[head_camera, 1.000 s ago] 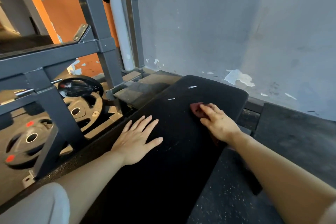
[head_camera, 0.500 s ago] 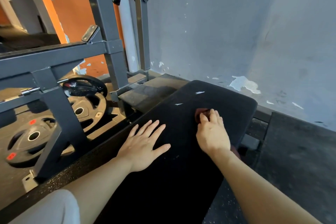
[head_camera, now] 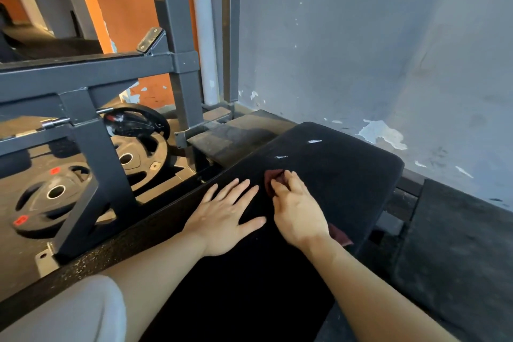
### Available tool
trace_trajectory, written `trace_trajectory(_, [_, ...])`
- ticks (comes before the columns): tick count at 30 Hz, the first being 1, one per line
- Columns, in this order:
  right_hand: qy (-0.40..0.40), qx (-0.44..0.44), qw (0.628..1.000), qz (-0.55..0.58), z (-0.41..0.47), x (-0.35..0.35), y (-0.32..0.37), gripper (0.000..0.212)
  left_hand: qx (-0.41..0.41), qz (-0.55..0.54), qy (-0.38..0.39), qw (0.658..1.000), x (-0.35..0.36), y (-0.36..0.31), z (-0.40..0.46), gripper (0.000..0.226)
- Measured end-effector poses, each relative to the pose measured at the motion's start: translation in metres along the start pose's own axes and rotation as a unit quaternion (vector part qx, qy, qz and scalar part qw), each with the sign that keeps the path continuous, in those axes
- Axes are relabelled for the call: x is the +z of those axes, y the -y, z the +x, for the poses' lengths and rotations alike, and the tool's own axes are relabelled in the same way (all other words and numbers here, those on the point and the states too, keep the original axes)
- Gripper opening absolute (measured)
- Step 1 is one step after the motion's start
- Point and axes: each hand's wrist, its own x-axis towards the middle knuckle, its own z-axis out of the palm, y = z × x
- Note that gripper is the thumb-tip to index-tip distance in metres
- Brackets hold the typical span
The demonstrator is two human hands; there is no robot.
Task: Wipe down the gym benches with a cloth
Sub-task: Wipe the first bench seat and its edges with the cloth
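A pale grey sleeve [head_camera: 75,311] is seen at the lower left edge, nearest the camera, and two bare forearms are stretched forward from it over a black padded gym bench [head_camera: 333,175]. The bench pad runs away from the viewer, ending in a rounded far edge near the wall.

The left hand [head_camera: 224,216] is laid flat on the pad, palm down, with its fingers straight and spread and nothing held in it. Just to its right, the right hand [head_camera: 298,214] is pressed down on a dark red cloth [head_camera: 270,179]. Its fingers are bent over the cloth; whether the fabric is gripped or only pressed flat cannot be told. One part of the cloth is shown past the fingertips, and another corner is shown by the wrist, at the pad's right edge. The thumb of the left hand lies close beside the right hand.

Farther along the pad, two small white marks [head_camera: 315,141] are seen on the black surface beyond the cloth.

To the left of the bench, a grey steel rack frame [head_camera: 91,147] stands on the floor, and black weight plates [head_camera: 55,194] with red tags are lying behind it. Beyond everything, a grey-blue wall [head_camera: 374,50] with peeling paint patches is seen, with an orange wall [head_camera: 122,8] at the far left.
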Motion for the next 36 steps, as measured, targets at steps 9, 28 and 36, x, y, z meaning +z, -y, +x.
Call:
trace_trajectory(9, [-0.038, 0.101, 0.994, -0.009, -0.015, -0.016, -0.031, 0.044, -0.001, -0.056, -0.049, 0.997, -0.001, -0.003, -0.006, 0.071])
trace_trajectory(28, [0.077, -0.066, 0.995, -0.019, -0.004, 0.018, 0.059, 0.053, -0.052, -0.103, 0.111, 0.987, -0.043, 0.079, -0.07, 0.091])
trace_trajectory(36, [0.094, -0.093, 0.991, -0.018, 0.008, 0.043, 0.091, 0.055, -0.057, -0.09, 0.073, 0.992, -0.038, 0.08, -0.071, 0.09])
